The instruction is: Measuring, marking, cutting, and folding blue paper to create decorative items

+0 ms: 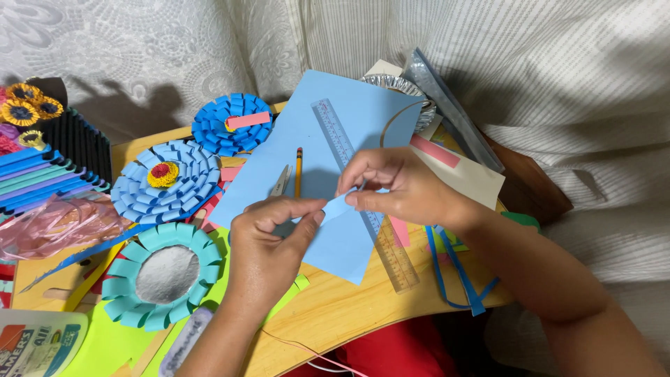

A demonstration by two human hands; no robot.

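Note:
My left hand (pixel 269 241) and my right hand (pixel 394 188) pinch the two ends of a short light blue paper strip (pixel 338 207) over a light blue paper sheet (pixel 307 157). On that sheet lie a clear plastic ruler (pixel 335 136), a yellow pencil (pixel 299 171) and small scissors (pixel 281 180), all just beyond my hands. Both hands hover above a low wooden table (pixel 335 311).
Three paper-loop flowers lie at left: dark blue (pixel 230 124), light blue with a yellow centre (pixel 166 180), and teal around a foil disc (pixel 166 276). A rack of coloured strips (pixel 42 178), a glue bottle (pixel 35 342), loose blue strips (pixel 457 276), a foil dish (pixel 408 94).

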